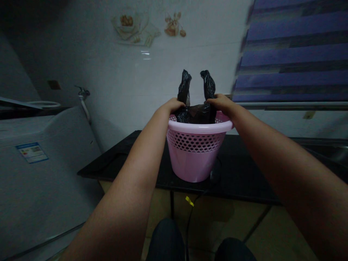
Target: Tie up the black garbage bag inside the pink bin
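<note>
Black plastic bag (199, 113) sits between our two hands, its lower part hidden inside the pink basket (195, 159), its two handles standing up above the rim. Our left hand (174, 104) is pinched on the bag's left side; our right hand (220, 101) is clamped likewise on the right, though most fingers of both are hidden. We judge the step in hand to be adjusting the bag by its sides; the next move seems to call for an even grip, without dragging thin plastic against the rim. Beneath, the basket stands upright on the dark bench (247, 177), near its front edge. Farther out, a pale appliance (35, 192) stands to our left.
</note>
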`<action>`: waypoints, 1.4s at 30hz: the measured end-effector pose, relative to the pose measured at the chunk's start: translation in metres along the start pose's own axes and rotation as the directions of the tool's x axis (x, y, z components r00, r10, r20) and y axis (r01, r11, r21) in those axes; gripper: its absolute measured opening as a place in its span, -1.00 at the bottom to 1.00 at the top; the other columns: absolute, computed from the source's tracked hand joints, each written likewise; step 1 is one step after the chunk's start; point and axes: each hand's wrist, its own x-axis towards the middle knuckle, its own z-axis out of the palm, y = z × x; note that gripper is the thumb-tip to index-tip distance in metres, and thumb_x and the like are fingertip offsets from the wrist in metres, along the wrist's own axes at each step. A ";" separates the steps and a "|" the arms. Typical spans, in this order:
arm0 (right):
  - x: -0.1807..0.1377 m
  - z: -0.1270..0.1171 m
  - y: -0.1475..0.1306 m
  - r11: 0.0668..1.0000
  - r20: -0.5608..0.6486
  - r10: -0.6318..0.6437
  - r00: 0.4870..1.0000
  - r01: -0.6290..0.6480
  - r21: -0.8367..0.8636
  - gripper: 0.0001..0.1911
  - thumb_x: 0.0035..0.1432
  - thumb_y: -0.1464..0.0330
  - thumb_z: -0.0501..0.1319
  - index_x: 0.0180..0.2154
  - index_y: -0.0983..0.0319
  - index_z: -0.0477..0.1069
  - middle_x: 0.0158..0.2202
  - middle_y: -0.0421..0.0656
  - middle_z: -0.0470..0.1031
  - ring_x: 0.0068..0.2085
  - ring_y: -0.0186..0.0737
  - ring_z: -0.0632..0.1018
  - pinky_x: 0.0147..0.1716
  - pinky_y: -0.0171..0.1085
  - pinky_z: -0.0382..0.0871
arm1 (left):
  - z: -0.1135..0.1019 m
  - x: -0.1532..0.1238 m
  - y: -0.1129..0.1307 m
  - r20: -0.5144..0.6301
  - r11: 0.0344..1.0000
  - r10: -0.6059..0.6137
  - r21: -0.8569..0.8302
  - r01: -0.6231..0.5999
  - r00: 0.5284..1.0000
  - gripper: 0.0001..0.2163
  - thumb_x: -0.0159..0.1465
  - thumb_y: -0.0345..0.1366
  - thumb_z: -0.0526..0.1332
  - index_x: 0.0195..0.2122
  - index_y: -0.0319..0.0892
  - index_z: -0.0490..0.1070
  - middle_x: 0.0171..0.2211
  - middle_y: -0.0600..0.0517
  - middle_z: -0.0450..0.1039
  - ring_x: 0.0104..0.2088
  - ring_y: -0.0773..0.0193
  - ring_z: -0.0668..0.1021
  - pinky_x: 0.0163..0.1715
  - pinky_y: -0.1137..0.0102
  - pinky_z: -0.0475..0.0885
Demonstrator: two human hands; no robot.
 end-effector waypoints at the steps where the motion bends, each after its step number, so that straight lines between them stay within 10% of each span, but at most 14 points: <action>1: 0.001 0.000 0.001 1.000 0.000 -0.003 1.000 0.003 0.008 -0.72 -0.04 0.45 0.17 -0.22 0.39 0.41 -0.32 -0.01 0.44 -0.28 -0.16 0.47 -0.28 -0.19 0.39 | 0.000 -0.001 0.001 0.000 1.000 -0.003 0.010 0.003 1.000 -0.65 0.00 -0.48 0.13 -0.15 -0.40 0.43 -0.16 -0.20 0.46 -0.23 0.20 0.50 -0.20 0.33 0.38; 42: -0.002 0.000 -0.002 0.999 0.039 -0.039 0.998 0.037 0.034 -0.79 -0.07 0.50 0.22 -0.29 0.38 0.42 -0.31 -0.02 0.46 -0.29 -0.15 0.48 -0.26 -0.17 0.40 | 0.001 -0.007 0.006 -0.017 1.000 -0.015 -0.018 0.015 1.000 -0.79 0.02 -0.47 0.15 -0.29 -0.39 0.42 -0.39 -0.09 0.43 -0.45 0.33 0.44 -0.36 0.39 0.34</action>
